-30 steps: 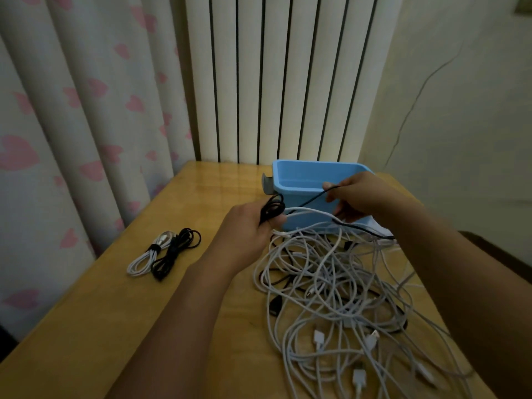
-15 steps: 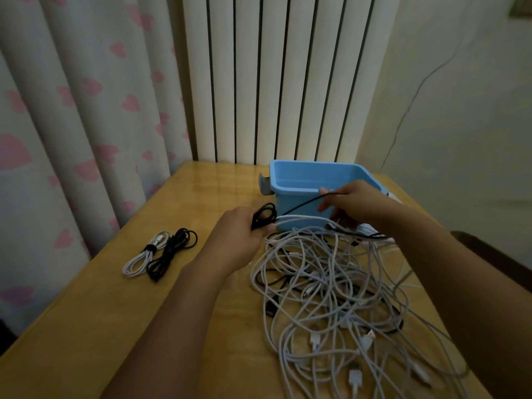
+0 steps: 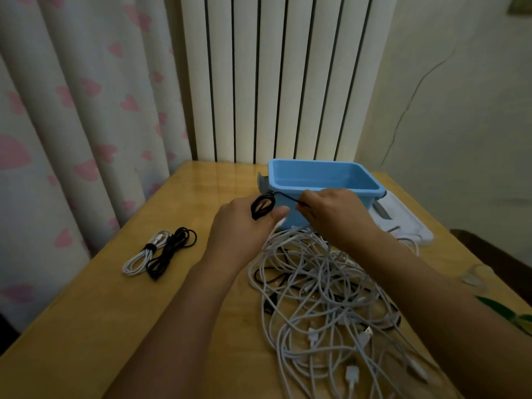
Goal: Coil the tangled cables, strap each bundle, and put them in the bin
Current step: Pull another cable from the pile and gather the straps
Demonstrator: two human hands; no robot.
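My left hand grips a small coil of black cable above the table. From the coil, the cable's free end runs right to my right hand, which pinches it. Both hands hover just in front of the blue bin, which looks empty. Below and in front of them a large tangle of white and black cables lies on the table. A strapped white bundle and a black bundle lie side by side at the left.
The wooden table stands against a heart-print curtain and a white radiator. Right of the bin lies a white tray holding a grey tool. A dark object sits past the table's right edge.
My right hand has moved left toward the left hand, shortening the stretch of black cable between them. The coil in my left hand looks a little fuller.
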